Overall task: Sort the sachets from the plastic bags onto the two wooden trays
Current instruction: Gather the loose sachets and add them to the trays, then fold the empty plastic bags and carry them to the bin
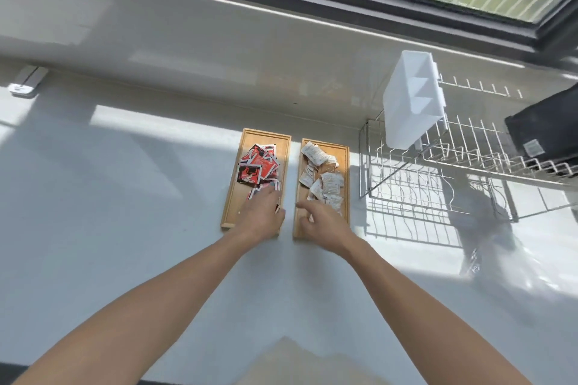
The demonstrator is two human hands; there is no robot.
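Observation:
Two wooden trays lie side by side on the white counter. The left tray (233, 197) holds a pile of red sachets (258, 164). The right tray (344, 166) holds a pile of pale beige sachets (325, 180). My left hand (261, 217) rests palm down on the near end of the left tray, covering a few red sachets; whether it grips any is hidden. My right hand (322, 223) hovers over the near end of the right tray, fingers spread, touching the nearest beige sachets. No plastic bags are clearly visible.
A wire dish rack (438, 184) stands right of the trays, with a white plastic holder (409, 100) hung on it and a black object (544, 131) on top. A small white device (26, 80) lies far left. A window runs along the back.

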